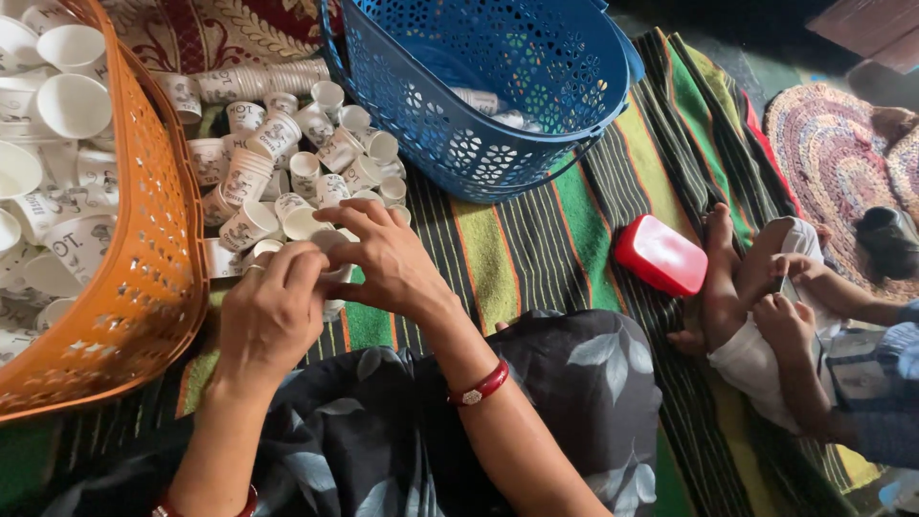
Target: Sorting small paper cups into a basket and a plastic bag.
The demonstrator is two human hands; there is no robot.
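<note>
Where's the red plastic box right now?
In the head view, the red box lies on the striped mat, right of the blue basket and beside a seated child's foot.

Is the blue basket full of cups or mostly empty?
Mostly empty. The blue basket is tilted toward the camera, and only a few white paper cups lie at its bottom; the rest of its inside is bare blue mesh.

Hands hemmed in: orange basket (144, 278) wall blocks 9 o'clock, loose paper cups (287, 163) crowd 12, blue basket (479, 105) sits at 1–2. Open lane at 3 over striped mat (536, 249), until red box (661, 255) and another person's legs (756, 316) beyond. 6 o'clock: own lap.
</note>
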